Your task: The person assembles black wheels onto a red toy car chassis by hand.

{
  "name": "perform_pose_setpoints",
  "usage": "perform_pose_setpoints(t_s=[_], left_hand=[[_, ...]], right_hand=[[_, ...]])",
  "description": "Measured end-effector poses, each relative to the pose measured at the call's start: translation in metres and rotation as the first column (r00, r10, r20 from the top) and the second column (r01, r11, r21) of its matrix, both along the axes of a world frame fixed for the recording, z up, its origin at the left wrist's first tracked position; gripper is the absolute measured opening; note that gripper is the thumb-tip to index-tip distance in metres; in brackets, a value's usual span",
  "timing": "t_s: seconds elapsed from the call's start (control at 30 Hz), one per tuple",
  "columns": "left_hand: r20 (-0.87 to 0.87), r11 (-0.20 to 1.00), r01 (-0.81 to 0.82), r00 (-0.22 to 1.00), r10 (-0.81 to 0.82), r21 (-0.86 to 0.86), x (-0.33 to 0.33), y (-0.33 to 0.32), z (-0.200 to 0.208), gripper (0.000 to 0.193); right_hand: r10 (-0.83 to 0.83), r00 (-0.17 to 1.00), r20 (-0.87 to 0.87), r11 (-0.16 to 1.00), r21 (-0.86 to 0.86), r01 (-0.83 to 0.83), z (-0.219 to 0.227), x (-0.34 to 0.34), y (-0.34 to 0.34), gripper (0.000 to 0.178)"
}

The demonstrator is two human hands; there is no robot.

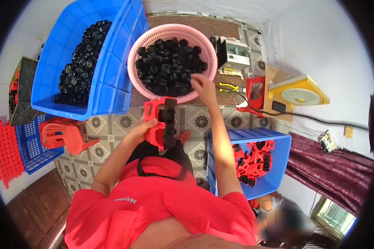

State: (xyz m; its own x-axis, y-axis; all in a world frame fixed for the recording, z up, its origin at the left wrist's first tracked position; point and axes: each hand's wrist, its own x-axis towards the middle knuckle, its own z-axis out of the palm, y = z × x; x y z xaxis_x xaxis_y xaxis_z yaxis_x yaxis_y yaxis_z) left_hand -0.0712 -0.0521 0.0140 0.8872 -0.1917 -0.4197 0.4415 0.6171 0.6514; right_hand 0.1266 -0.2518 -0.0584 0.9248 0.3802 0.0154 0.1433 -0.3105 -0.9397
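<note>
My left hand (142, 128) is closed around a red plastic toy vehicle body (155, 133) with a black underside (169, 124), tipped on its side in front of my lap. Over the right rim of a pink basket (134, 66) is my right hand (203, 88), its fingers curled together. Whether a small part sits between those fingertips I cannot make out. Heaped inside the basket are many small black toy wheels (166, 66). To its left, a big blue bin (112, 79) contains a pile of similar black round parts (81, 66).
At right, a blue crate (278, 166) contains red-and-black toy bodies (255, 159). Yellow-handled pliers (229, 87), a yellow fan (301, 94) and its black cable are right of the basket. A red chair (66, 136) stands left. Another person (284, 224) is at lower right.
</note>
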Motion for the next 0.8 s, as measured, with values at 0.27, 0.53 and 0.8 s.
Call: perform_pose_setpoints(t_s=[0.27,0.53,0.8], left_hand=[[-0.067,0.968,-0.233,0.971,0.228,-0.091,0.040,0.059,-0.039,0.076],[-0.162,0.951,-0.290,0.938,0.305,0.109,0.083,0.085,-0.038,0.095],[-0.060,0.923,-0.315,0.940,0.335,0.223,0.092,0.091,-0.044,0.103]], right_hand=[[-0.019,0.995,0.095,0.645,-0.759,0.085,-0.103,0.111,0.134,0.047],[-0.172,0.973,-0.156,0.965,-0.227,0.134,-0.064,0.108,0.093,0.028],[0.226,0.796,-0.562,0.969,0.215,-0.123,0.085,0.005,0.133,0.029]])
